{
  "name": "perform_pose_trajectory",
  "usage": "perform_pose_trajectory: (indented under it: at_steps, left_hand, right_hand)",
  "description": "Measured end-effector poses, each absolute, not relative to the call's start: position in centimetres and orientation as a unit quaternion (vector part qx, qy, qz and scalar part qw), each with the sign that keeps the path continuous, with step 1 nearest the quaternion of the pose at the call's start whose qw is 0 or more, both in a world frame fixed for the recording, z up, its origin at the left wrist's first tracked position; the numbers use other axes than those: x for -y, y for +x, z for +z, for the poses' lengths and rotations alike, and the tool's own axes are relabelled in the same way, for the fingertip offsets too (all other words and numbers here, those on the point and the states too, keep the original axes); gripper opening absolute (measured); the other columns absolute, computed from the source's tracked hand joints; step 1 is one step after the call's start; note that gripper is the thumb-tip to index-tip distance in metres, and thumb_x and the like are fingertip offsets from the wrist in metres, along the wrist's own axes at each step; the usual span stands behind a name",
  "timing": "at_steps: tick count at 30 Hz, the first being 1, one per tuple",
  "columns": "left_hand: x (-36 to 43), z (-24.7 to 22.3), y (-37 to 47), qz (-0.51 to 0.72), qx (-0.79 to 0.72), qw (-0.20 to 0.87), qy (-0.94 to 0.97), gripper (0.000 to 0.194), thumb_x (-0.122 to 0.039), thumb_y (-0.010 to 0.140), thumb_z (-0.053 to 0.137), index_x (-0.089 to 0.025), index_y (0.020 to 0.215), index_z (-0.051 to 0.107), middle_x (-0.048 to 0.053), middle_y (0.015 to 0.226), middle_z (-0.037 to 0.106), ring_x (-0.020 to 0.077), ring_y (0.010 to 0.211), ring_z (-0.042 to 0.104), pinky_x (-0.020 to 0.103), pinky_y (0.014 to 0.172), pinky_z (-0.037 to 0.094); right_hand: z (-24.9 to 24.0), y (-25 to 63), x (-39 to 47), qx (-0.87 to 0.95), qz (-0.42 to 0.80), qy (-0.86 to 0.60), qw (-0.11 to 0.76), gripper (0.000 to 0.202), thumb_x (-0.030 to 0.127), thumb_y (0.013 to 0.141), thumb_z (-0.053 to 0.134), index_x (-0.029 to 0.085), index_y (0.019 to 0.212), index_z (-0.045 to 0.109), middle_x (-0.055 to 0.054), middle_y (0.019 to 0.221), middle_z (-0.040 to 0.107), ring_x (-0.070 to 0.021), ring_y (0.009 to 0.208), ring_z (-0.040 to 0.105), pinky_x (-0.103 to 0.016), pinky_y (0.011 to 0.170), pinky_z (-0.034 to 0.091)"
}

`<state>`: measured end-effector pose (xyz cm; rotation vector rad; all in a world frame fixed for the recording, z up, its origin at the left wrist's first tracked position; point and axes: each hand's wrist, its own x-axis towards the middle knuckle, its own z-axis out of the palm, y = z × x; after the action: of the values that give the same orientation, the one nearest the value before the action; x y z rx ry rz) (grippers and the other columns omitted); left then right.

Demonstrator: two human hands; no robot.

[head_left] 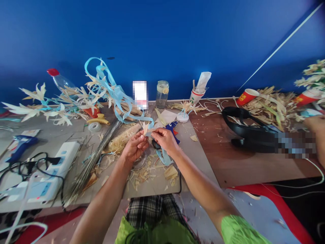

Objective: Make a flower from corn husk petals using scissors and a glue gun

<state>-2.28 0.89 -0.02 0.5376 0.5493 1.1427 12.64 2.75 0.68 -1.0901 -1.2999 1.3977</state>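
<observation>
My left hand [135, 147] pinches a small pale corn-husk flower [145, 128] near the middle of the table. My right hand [166, 139], thumb and fingers pressed together, grips a light blue ribbon [150, 124] right at the flower. Whether the strip is fully wrapped around the flower's base is too small to tell. Just beyond my left hand lies a dried corn cob [128, 134]. Under my right hand a black loop [155, 144], perhaps a scissors handle, shows partly, with more blue ribbon [165, 157] nearer to me.
A bundle of thin wires [98, 152], a power strip [59, 162] and a blue glue gun [21, 145] lie left. Husk-flower stems [61, 115], a glass jar [161, 95] and a paper cup [196, 96] are behind. A black bag-like object [251, 135] and a person's hand [316, 127] are right.
</observation>
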Motion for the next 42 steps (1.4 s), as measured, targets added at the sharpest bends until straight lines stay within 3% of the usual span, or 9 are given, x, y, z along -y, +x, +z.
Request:
perform_pose_trajectory:
  at_steps: [11, 17, 22, 32, 42]
  left_hand:
    - [-0.9, -0.4, -2.1, 0.514, -0.251, 0.78, 0.253, 0.016, -0.01, 0.072, 0.066, -0.011, 0.086, 0.06, -0.006, 0.059, 0.045, -0.0022, 0.038, 0.026, 0.015, 0.045, 0.033]
    - [-0.8, 0.1, -2.3, 0.527, -0.243, 0.776, 0.247, 0.013, -0.012, 0.072, 0.068, -0.01, 0.081, 0.058, -0.005, 0.063, 0.048, -0.0033, 0.037, 0.024, 0.014, 0.044, 0.033]
    - [-0.5, 0.6, -2.3, 0.527, -0.224, 0.78, 0.252, 0.025, -0.013, 0.068, 0.071, -0.011, 0.089, 0.057, -0.005, 0.065, 0.047, -0.0037, 0.037, 0.021, 0.014, 0.042, 0.032]
    - [-0.7, -0.2, -2.1, 0.51, -0.248, 0.787, 0.244, 0.021, -0.011, 0.07, 0.069, -0.011, 0.089, 0.059, -0.007, 0.06, 0.044, -0.0033, 0.036, 0.024, 0.014, 0.043, 0.031]
    - [-0.9, -0.5, -2.2, 0.538, -0.277, 0.763, 0.226, 0.011, -0.009, 0.071, 0.067, -0.01, 0.081, 0.064, -0.006, 0.053, 0.041, -0.0012, 0.038, 0.027, 0.015, 0.044, 0.033]
  right_hand:
    - [0.8, 12.5, -2.6, 0.524, 0.567, -0.451, 0.447, 0.021, 0.037, 0.071, 0.06, 0.017, 0.075, 0.064, 0.005, 0.053, 0.044, -0.0066, 0.046, 0.033, -0.021, 0.043, 0.024]
    - [0.7, 12.3, -2.6, 0.516, 0.553, -0.46, 0.464, 0.021, 0.038, 0.07, 0.06, 0.017, 0.067, 0.058, 0.006, 0.051, 0.042, -0.0066, 0.045, 0.031, -0.021, 0.044, 0.024]
    - [0.4, 12.2, -2.8, 0.524, 0.5, -0.479, 0.495, 0.023, 0.039, 0.069, 0.06, 0.017, 0.064, 0.057, 0.006, 0.05, 0.04, -0.0075, 0.047, 0.031, -0.022, 0.046, 0.025]
    - [0.9, 11.5, -2.0, 0.47, 0.578, -0.458, 0.484, 0.023, 0.038, 0.068, 0.061, 0.017, 0.074, 0.064, 0.007, 0.049, 0.041, -0.0059, 0.043, 0.03, -0.021, 0.042, 0.022]
    - [1.0, 11.6, -1.9, 0.46, 0.595, -0.443, 0.489, 0.023, 0.037, 0.066, 0.064, 0.015, 0.07, 0.06, 0.006, 0.049, 0.044, -0.0048, 0.042, 0.033, -0.02, 0.041, 0.023]
